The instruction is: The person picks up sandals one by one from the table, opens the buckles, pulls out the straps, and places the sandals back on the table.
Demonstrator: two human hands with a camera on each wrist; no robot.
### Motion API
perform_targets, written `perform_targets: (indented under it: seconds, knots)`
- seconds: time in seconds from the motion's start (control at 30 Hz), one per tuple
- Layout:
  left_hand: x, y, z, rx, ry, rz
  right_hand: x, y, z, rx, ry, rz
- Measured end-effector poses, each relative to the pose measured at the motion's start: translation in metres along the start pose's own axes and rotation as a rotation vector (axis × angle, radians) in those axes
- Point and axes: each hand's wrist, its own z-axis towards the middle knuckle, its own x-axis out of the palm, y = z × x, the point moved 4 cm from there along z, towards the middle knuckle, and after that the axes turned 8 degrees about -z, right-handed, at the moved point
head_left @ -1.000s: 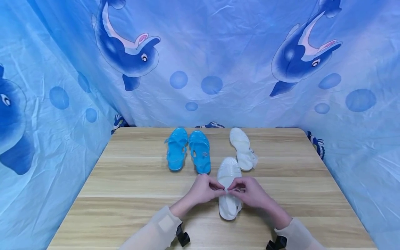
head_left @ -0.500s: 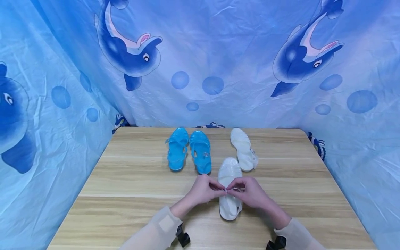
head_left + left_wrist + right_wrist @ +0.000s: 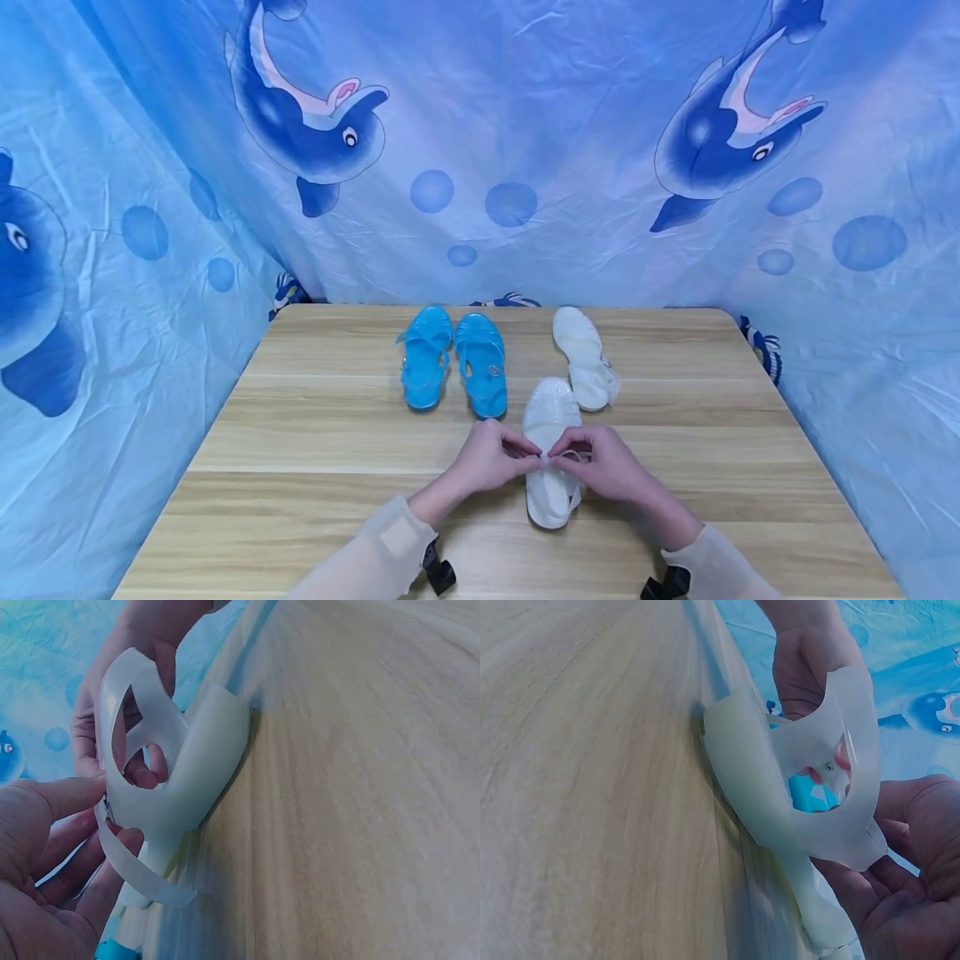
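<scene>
A white sandal (image 3: 551, 410) lies toe away on the wooden table, both hands meeting over its ankle strap. My left hand (image 3: 487, 456) pinches the strap between thumb and fingers; in the left wrist view, a loose strap end (image 3: 150, 881) curves down below those fingers. My right hand (image 3: 606, 464) pinches the strap from the other side, thumb and fingertips close to the left ones. The right wrist view shows the translucent heel part (image 3: 739, 765) standing over the sole, and a small metal stud (image 3: 829, 766) by the left fingertips. Fingers partly hide the fastening.
The second white sandal (image 3: 588, 362) lies just beyond, its side near the first one's toe. Two blue sandals, one on the left (image 3: 424, 358) and one on the right (image 3: 482, 367), lie side by side left of it. Dolphin-printed curtains (image 3: 480, 108) surround the wooden table (image 3: 315, 433).
The fingertips shift slightly at the strap, the right ones drawing a little apart from the left. The sandals stay in place.
</scene>
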Motion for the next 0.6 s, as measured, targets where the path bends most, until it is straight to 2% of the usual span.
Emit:
perform_targets:
  seconds: [0.3,0.6]
  knots:
    - [-0.0021,0.0016,-0.0001,0.014,-0.018,-0.007,0.0068,0.0024,0.0060,-0.053,-0.040,0.010]
    - [0.0004,-0.0013,-0.0012,-0.013,-0.008,0.004,0.0058,-0.0007,0.0006,-0.039,-0.043,-0.016]
